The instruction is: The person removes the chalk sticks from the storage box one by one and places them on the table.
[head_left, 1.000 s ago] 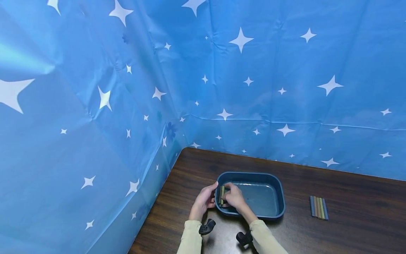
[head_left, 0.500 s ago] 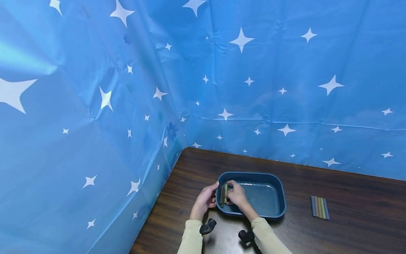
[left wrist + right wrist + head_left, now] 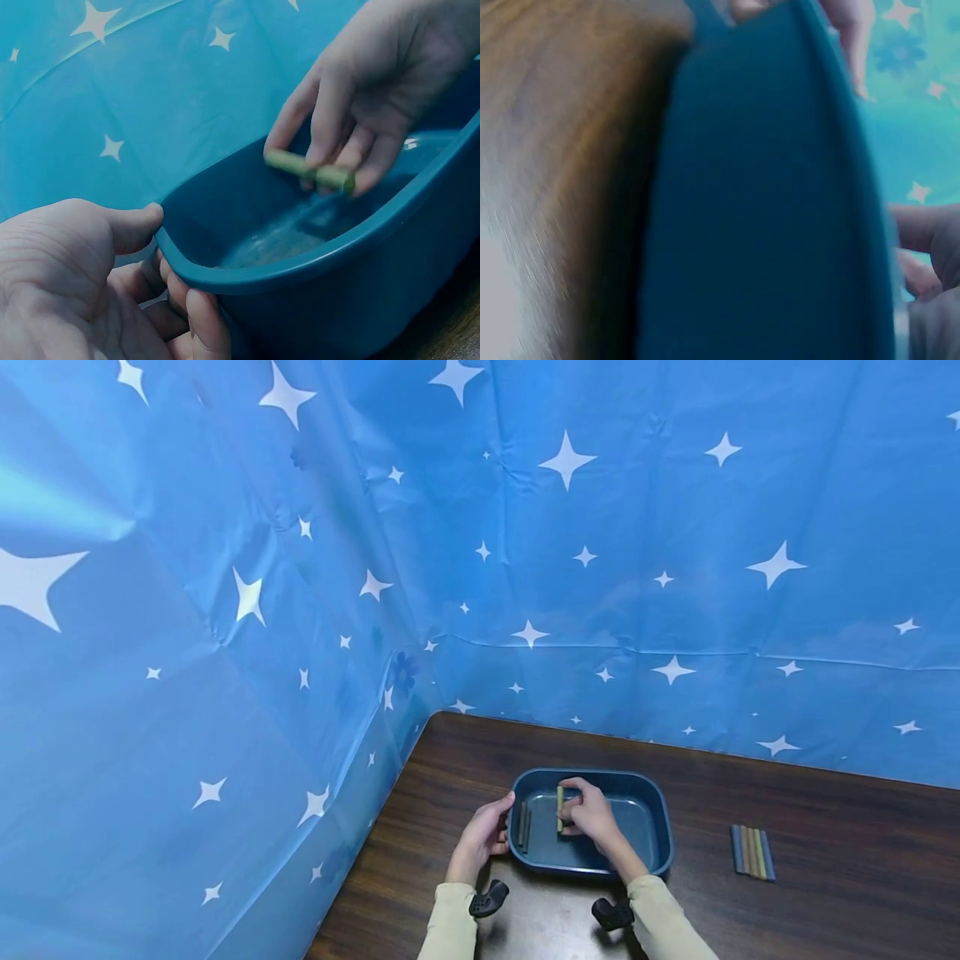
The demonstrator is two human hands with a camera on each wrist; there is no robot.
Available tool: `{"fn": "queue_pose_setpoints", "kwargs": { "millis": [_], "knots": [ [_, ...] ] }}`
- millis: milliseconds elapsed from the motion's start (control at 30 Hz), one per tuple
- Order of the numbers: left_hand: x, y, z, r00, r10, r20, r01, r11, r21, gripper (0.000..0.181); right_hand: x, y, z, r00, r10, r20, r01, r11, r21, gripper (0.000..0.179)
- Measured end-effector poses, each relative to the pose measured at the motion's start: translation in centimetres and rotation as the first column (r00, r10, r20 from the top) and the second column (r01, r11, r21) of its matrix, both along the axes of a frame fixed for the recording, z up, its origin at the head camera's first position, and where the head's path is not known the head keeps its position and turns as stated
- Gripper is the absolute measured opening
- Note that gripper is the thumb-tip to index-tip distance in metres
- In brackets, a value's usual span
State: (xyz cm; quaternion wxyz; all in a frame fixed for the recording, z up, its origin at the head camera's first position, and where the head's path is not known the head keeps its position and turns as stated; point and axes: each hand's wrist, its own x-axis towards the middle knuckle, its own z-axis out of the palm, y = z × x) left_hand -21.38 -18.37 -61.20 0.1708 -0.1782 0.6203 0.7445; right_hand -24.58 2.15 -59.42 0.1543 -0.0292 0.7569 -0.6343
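Observation:
A blue plastic basin (image 3: pixel 637 827) stands on the dark wooden table. At its left end my left hand (image 3: pixel 482 833) grips it, the thumb on the rim (image 3: pixel 225 279) and curled fingers against the outer wall. Inside the basin's space, my right hand (image 3: pixel 592 814) pinches a yellow-green round stick (image 3: pixel 334 177) between thumb and fingers; the stick shows near upright in the head view. Two dark sticks (image 3: pixel 524 827) lie side by side along the basin's left end. In the right wrist view, the basin's side wall (image 3: pixel 757 195) hides most of the work.
A flat row of several sticks (image 3: pixel 753 852), blue, brown and yellow-green, lies on the table (image 3: pixel 697 910) right of the basin. Blue star-printed sheeting (image 3: pixel 675 568) rises behind and to the left of the table.
My right hand has moved right from the basin's left end toward its middle, taking the yellow-green stick off the dark sticks, which are now uncovered. The left hand stays at the rim.

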Motion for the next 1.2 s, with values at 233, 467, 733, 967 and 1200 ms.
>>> {"fn": "queue_pose_setpoints", "kwargs": {
  "millis": [233,467,733,967,1200],
  "knots": [
    [-0.1,0.0,-0.1,1.000,-0.009,-0.002,0.009,1.000,-0.004,0.036,-0.6,3.3,1.3,0.999,0.002,0.041,0.003,0.993,-0.121,0.049],
    [-0.1,0.0,-0.1,1.000,-0.010,0.008,0.010,1.000,-0.006,0.037,-1.0,7.1,2.5,0.999,0.006,0.046,0.003,0.978,-0.208,0.054],
    [0.0,-0.3,-0.1,1.000,0.002,0.009,-0.002,1.000,-0.011,0.036,-1.1,11.0,3.8,0.998,-0.043,0.049,0.054,0.971,-0.233,0.059],
    [0.0,-0.3,0.0,1.000,-0.010,0.005,0.010,1.000,-0.009,0.035,-0.9,14.3,4.6,0.996,-0.083,0.037,0.089,0.974,-0.210,0.062],
    [-0.1,-0.1,0.1,1.000,-0.013,0.002,0.013,1.000,-0.005,0.036,-0.2,17.3,4.8,0.993,-0.121,0.011,0.121,0.976,-0.180,0.062]
  ]
}}
